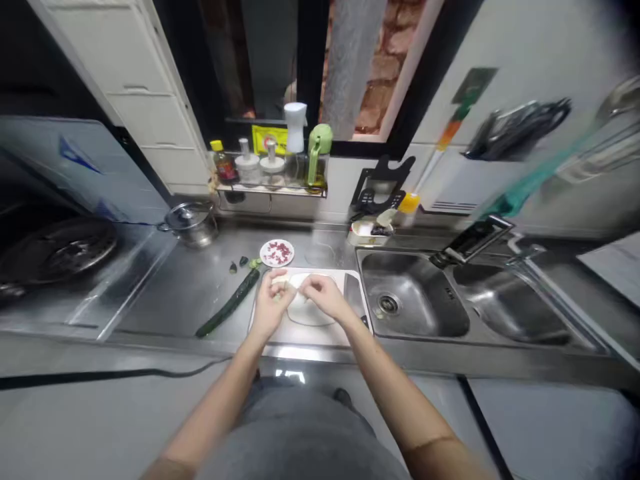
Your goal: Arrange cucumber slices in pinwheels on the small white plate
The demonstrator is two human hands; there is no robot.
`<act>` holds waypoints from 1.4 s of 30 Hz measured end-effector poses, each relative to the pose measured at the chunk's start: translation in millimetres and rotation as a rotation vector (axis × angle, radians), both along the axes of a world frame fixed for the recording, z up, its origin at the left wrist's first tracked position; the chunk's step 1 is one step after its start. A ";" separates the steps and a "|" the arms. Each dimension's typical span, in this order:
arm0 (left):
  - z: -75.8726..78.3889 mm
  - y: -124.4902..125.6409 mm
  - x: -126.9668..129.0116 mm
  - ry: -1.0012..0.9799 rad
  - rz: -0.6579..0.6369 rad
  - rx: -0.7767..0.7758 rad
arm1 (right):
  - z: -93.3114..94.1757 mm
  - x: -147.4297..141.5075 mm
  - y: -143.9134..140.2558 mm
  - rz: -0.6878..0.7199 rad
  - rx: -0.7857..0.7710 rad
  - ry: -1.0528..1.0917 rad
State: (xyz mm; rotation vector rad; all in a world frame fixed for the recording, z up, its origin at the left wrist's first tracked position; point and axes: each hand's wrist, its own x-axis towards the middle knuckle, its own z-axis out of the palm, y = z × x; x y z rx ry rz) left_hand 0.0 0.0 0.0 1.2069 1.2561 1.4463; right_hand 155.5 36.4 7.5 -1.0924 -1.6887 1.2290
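Observation:
Over a white cutting board [275,333], my left hand [273,300] and my right hand [323,293] meet with fingers pinched together. Between the fingertips is something small and pale, too blurred to name. A kitchen knife [353,293] lies along the board's right side, its dark handle toward me. To the left of the board is a long green cucumber [227,310], with a few cut green slices [255,263] by its far end. Just beyond my left hand, a white plate [263,259] holds chopped reddish pieces [279,252].
A double steel sink [415,293] with a dark faucet [470,243] is on the right. A lidded pot [193,223] stands at the back left, near a wok [60,250]. Seasoning bottles [273,167] fill a wall shelf ahead. Utensils hang on the right wall.

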 end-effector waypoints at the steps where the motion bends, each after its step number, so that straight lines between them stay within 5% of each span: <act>1: 0.2 -1.2 0.1 0.018 -0.001 0.013 | -0.3 0.0 0.1 -0.002 -0.003 -0.001; 8: -5.9 -4.0 -0.1 0.209 0.025 0.113 | -0.7 0.1 1.1 -0.023 -0.029 -0.033; 15: -11.7 -1.4 2.6 0.183 0.044 0.127 | -4.6 -0.2 0.5 -0.029 -0.074 0.027; 27: -14.8 -4.2 10.4 0.551 0.149 0.147 | -10.6 8.9 6.1 -0.024 -0.183 -0.058; 34: -31.9 11.5 7.2 0.282 0.056 0.032 | -11.9 21.7 13.7 0.023 -0.261 -0.120; 42: -63.1 31.0 15.1 0.276 -0.017 -0.059 | -25.6 43.8 35.7 0.056 -0.126 -0.401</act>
